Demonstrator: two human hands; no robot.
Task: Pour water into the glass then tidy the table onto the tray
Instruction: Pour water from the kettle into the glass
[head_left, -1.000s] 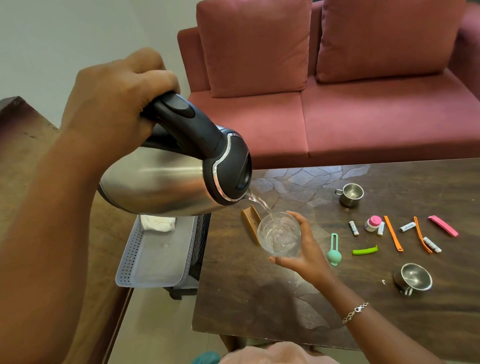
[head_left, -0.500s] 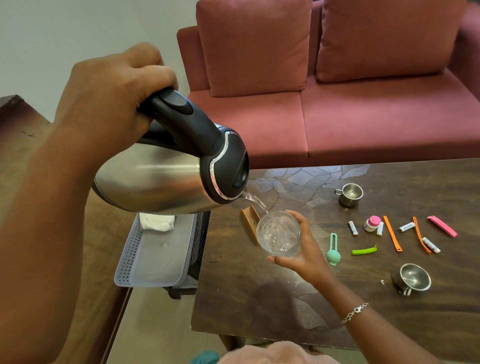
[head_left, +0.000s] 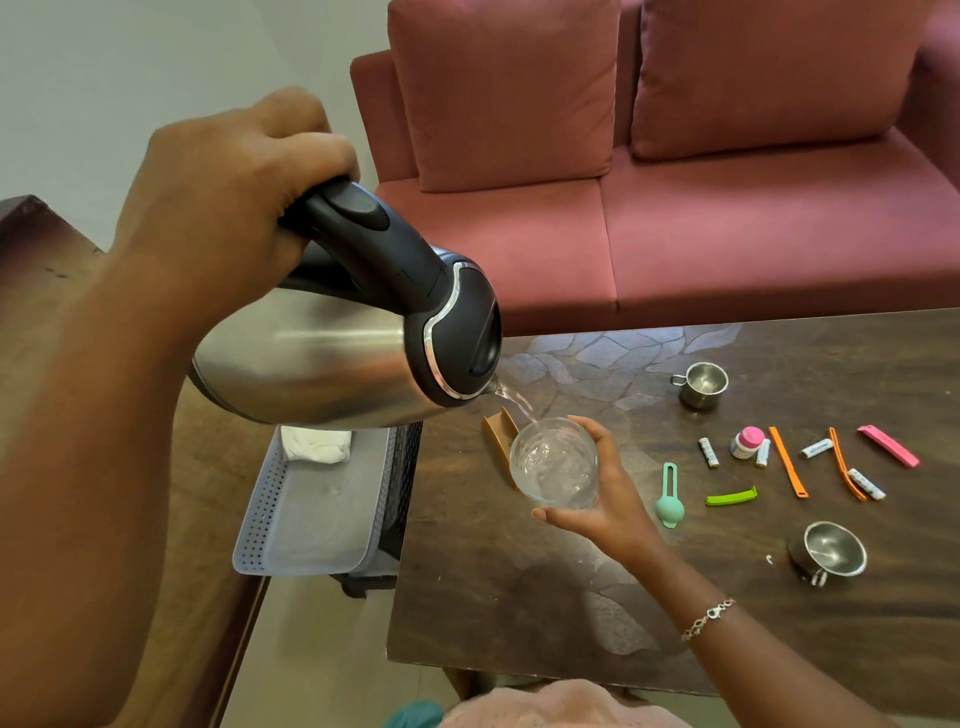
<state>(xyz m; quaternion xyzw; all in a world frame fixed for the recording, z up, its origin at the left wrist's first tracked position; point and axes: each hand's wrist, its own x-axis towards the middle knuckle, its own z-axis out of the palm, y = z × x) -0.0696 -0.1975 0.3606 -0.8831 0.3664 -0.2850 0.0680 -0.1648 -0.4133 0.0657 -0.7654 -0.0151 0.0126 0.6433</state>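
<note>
The left hand (head_left: 228, 208) is wrapped tight round the black handle of the kettle (head_left: 322, 364), which is tipped over; a thin line of water (head_left: 514, 400) runs from its spout into the glass (head_left: 553, 462); the right hand (head_left: 608, 499) curls round the glass and holds it over the table (head_left: 519, 597); the tray (head_left: 260, 514) sits left of the table, with a white cloth (head_left: 317, 444) in it.

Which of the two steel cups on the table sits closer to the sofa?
The smaller steel cup, handle pointing left, behind the pink-capped bottle. The wider steel cup sits near the front edge of the table.
</note>
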